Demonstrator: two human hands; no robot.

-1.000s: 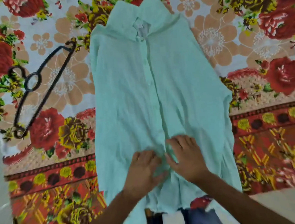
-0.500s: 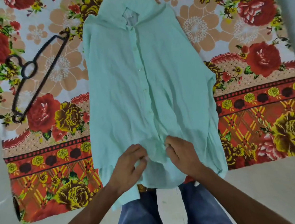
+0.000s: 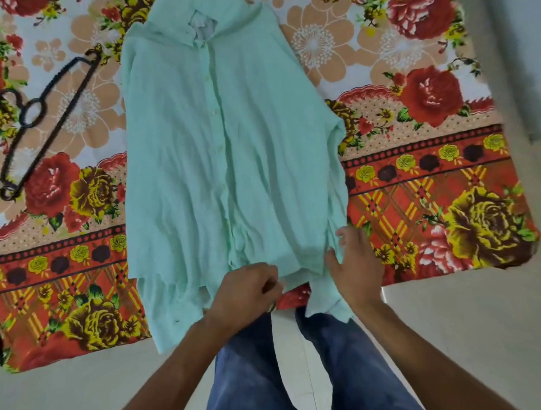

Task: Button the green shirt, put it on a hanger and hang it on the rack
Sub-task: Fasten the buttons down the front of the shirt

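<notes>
Head view: green shirt (image 3: 227,163) lies flat, front up and collar away from the person, on a floral sheet (image 3: 423,192) spread over the floor. Its button placket runs closed down the middle. At the shirt's bottom hem, the left hand (image 3: 247,295) is curled with fingers pinching the fabric. Beside the shirt's lower right corner, the right hand (image 3: 354,263) rests open, fingers spread, holding nothing. Left of the shirt's shoulder lies a black hanger (image 3: 39,122), apart from it.
</notes>
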